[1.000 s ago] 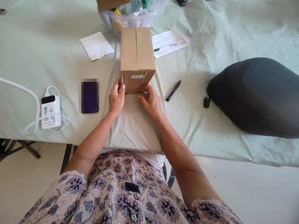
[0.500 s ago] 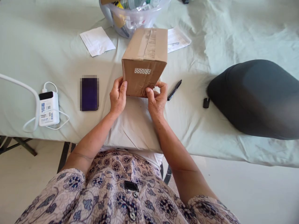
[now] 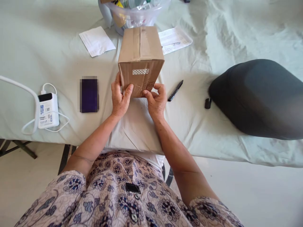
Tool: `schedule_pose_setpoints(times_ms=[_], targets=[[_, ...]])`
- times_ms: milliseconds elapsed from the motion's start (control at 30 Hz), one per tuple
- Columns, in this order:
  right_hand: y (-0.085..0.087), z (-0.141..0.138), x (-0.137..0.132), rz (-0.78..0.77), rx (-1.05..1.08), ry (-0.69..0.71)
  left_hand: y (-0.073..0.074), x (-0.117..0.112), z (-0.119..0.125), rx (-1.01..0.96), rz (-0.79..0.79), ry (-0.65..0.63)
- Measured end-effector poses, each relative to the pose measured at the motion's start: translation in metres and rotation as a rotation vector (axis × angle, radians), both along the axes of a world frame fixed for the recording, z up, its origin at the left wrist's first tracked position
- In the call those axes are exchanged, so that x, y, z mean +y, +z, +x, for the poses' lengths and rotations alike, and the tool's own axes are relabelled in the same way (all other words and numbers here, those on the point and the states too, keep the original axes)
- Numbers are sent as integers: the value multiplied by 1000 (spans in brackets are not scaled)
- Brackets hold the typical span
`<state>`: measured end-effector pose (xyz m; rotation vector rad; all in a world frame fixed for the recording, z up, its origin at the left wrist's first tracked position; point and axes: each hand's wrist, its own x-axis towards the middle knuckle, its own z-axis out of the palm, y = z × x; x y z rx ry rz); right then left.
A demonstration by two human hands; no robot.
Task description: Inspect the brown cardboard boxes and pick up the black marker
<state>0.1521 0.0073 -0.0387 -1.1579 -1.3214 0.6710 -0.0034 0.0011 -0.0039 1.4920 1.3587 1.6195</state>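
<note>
A brown cardboard box (image 3: 141, 47) is held between my two hands, its taped seam on top and a white dotted sticker (image 3: 140, 72) on the side facing me. My left hand (image 3: 120, 97) grips the lower left edge, thumb on the near side and fingers round the left side. At the lower right corner, my right hand (image 3: 156, 99) pinches the box with its thumb in front. Creased clear tape shows near the right thumb. The underside of the box is hidden. Just right of my right hand lies a black pen (image 3: 175, 90).
Behind the box stands a clear plastic tub (image 3: 139, 19) of mixed items. White paper (image 3: 97, 41) lies left, an envelope with a pen (image 3: 177, 37) right. A pixelated dark rectangle (image 3: 89, 96), white power bank (image 3: 48, 110) with cable, black cap (image 3: 208, 103) and large dark object (image 3: 258, 97) lie around.
The box has shifted slightly left and turned a little, its top now facing more squarely away. My left thumb has moved further onto the near side; both hands still hold it.
</note>
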Motion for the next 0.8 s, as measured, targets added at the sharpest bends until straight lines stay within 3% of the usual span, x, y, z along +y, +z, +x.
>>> schedule_pose_setpoints(times_ms=[100,233,367,500,667,800], targets=[[-2,-3,1,-33,-2,3,-3,1,0,16,0,31],[1,-2,0,-35,5,99,-3,6,-5,-45,-3,-26],[14,10,0,45,-197,118,-2,12,-13,-76,-4,-15],[18,47,9,128,-394,-109,-2,14,-16,-77,-9,7],[2,100,22,-82,-613,-498,-3,14,-15,-92,5,12],[-4,110,19,-253,-684,-515,-3,14,-15,-76,10,35]])
